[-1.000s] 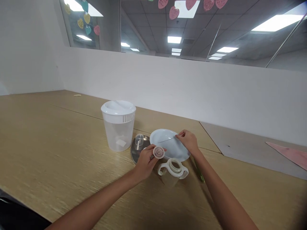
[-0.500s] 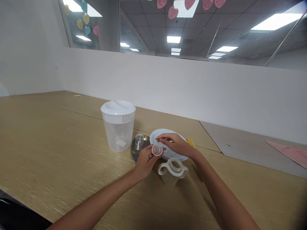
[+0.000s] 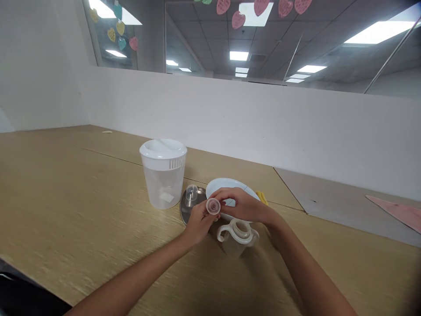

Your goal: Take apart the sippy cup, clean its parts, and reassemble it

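Observation:
My left hand (image 3: 199, 223) pinches a clear baby bottle nipple (image 3: 213, 206), its round open base turned towards me. The fingers of my right hand (image 3: 241, 204) have closed in on the nipple from its right and far side; their tips are partly hidden behind it. Just below my right hand a bottle with two white handles (image 3: 239, 235) stands upright on the table, its mouth uncovered. Behind my hands lies a white plate (image 3: 217, 184). A round metal tray (image 3: 186, 213) sits left of the plate, bearing a clear domed cap (image 3: 191, 193).
A tall translucent bin with a white lid (image 3: 163, 175) stands left of the tray. Something yellow (image 3: 262, 197) lies at the plate's right edge. A white wall (image 3: 230, 118) closes off the back of the wooden table (image 3: 98, 193), and a pink sheet (image 3: 397, 213) lies at far right.
My right hand has come down and left from above the plate, and its fingers now meet at the nipple. The nipple has shifted slightly left in my left hand.

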Action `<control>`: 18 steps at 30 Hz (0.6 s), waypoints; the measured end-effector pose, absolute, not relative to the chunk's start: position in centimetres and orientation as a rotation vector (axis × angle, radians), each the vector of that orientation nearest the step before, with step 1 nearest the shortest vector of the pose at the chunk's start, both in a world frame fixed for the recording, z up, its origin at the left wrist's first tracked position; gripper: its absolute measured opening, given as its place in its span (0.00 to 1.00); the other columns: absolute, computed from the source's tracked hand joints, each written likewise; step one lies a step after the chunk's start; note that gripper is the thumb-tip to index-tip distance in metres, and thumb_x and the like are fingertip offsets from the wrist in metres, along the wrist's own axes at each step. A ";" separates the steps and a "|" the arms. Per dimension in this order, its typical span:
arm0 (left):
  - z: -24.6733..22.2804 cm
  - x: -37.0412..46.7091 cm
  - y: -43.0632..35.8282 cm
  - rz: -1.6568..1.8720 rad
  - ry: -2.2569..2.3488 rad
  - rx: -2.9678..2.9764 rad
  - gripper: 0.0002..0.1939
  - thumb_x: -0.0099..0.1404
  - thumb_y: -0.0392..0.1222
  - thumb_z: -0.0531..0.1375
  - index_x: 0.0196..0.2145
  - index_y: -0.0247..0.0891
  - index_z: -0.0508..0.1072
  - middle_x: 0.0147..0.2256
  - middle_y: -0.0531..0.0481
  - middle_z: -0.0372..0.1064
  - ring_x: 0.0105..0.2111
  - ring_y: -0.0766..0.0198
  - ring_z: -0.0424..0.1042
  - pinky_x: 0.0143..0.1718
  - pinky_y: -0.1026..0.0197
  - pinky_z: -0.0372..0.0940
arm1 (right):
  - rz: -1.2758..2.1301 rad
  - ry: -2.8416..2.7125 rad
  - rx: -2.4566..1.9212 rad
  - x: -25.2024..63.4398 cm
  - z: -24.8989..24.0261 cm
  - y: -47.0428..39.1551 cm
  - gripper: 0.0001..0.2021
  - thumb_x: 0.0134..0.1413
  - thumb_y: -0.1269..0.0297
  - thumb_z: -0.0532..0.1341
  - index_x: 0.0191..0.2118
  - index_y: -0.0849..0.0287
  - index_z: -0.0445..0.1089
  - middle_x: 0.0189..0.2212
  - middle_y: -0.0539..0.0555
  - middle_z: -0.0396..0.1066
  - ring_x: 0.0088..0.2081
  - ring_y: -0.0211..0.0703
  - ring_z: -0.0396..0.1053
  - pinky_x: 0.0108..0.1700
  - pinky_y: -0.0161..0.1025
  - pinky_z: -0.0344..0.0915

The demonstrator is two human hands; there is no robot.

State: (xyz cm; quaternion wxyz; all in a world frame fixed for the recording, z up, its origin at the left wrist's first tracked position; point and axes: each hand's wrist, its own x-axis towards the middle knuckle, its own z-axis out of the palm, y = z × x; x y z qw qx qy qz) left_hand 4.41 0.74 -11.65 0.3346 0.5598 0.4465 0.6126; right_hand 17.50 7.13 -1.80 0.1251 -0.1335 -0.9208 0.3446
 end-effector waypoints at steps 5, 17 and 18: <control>-11.0 4.9 0.3 1.547 1.127 1.350 0.18 0.58 0.54 0.56 0.30 0.32 0.68 0.23 0.52 0.63 0.23 0.69 0.62 0.26 0.66 0.56 | 1.152 -2.585 -0.445 17.6 -1.8 7.6 0.07 0.52 0.66 0.55 0.33 0.58 0.69 0.32 0.50 0.70 0.37 0.40 0.67 0.41 0.37 0.63; -11.1 5.5 -0.6 1.506 1.077 1.425 0.19 0.63 0.52 0.53 0.47 0.40 0.64 0.35 0.50 0.63 0.32 0.67 0.66 0.35 0.64 0.61 | 0.974 -2.446 -0.804 17.8 -3.3 9.7 0.08 0.52 0.63 0.51 0.27 0.59 0.62 0.24 0.48 0.64 0.29 0.37 0.62 0.32 0.34 0.58; -11.1 5.4 -0.6 1.512 1.112 1.463 0.18 0.63 0.52 0.53 0.47 0.40 0.64 0.35 0.49 0.64 0.33 0.66 0.65 0.35 0.63 0.61 | 1.001 -2.427 -0.790 17.8 -3.3 9.7 0.08 0.53 0.62 0.51 0.27 0.59 0.62 0.24 0.48 0.64 0.28 0.37 0.62 0.33 0.34 0.58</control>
